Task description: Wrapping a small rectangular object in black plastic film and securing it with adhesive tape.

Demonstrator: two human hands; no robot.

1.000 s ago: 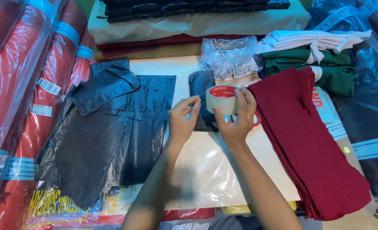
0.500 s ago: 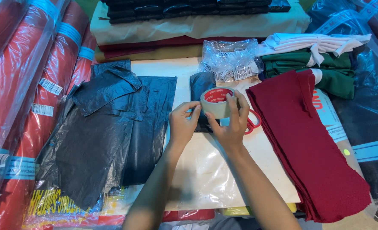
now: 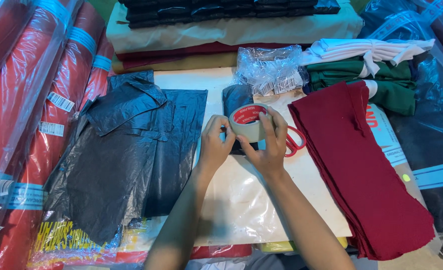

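One head-worn view — looking steeply down, close over the table [image 3: 241, 210], perhaps tilted slightly forward.

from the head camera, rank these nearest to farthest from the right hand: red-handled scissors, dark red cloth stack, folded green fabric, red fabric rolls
1. red-handled scissors: just beside the right hand, partly hidden under it.
2. dark red cloth stack: to its right on the table.
3. folded green fabric: farther off at upper right.
4. red fabric rolls: far left edge, past the black plastic bags.
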